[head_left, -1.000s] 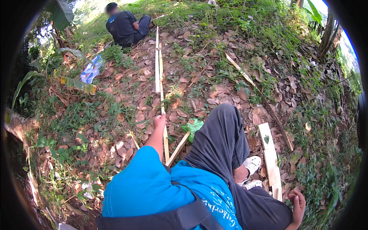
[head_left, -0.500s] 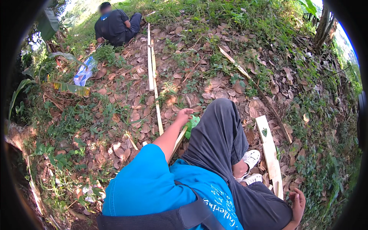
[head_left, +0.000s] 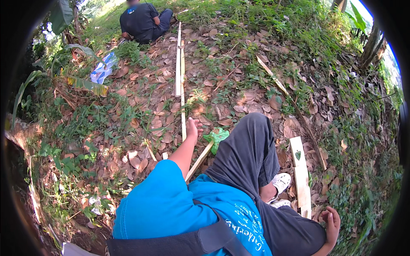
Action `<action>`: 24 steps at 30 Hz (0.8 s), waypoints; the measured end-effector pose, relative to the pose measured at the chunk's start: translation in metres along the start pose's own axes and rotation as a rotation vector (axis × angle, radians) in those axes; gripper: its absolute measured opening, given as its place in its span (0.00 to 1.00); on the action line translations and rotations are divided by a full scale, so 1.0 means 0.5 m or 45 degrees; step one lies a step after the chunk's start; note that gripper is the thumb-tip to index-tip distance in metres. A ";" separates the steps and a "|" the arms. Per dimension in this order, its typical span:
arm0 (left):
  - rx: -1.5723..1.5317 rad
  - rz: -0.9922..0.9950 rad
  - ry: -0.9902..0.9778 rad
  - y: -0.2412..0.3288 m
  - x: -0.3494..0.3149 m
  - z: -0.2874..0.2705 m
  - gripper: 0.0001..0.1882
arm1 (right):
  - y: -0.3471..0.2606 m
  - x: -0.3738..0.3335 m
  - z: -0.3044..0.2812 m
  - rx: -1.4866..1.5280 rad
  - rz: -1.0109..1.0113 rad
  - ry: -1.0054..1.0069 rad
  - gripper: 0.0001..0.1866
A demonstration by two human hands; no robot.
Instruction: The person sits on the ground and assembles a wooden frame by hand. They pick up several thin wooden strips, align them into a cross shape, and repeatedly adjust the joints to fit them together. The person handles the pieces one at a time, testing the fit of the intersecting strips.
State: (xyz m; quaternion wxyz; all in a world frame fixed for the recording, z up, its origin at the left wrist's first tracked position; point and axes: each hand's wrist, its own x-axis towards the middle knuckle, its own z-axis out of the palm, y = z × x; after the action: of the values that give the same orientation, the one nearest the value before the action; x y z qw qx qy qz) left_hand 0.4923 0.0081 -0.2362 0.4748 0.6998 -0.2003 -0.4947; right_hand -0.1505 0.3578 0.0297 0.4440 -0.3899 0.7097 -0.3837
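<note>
My left hand [head_left: 194,128] reaches out in front of me, its fingers apart and nothing in them. Just to its right a crumpled green plastic bag [head_left: 217,137] lies at the far end of a pale wooden strip [head_left: 199,161], next to my raised knee. My right hand [head_left: 332,222] rests beside my other bent leg at the lower right, fingers loosely curled and apart, with nothing visible in it. Close to it, a pale flat wooden board [head_left: 302,183] lies on the ground with a green leaf [head_left: 298,155] on its upper part.
Long thin wooden strips [head_left: 178,68] run up the leaf-covered slope. A dark, partly pale stick [head_left: 299,113] lies to the right. At the far left, a person in dark clothes [head_left: 141,24] sits near a blue and white plastic bag [head_left: 103,69]. Plants surround the ground.
My left hand has drawn left and turned, away from the green plastic bag, so more of the bag and strip shows. The view has shifted slightly. My right hand stays beside my leg.
</note>
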 end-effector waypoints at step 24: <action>-0.477 0.036 0.157 0.057 0.077 0.008 0.35 | 0.049 -0.072 -0.023 -0.001 0.050 0.098 0.19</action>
State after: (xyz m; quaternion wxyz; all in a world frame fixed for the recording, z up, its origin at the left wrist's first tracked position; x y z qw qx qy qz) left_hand 0.5109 -0.0357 -0.2313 0.6149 0.6253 -0.0852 -0.4729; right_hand -0.1554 0.4022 0.0233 0.4235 -0.3610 0.7340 -0.3892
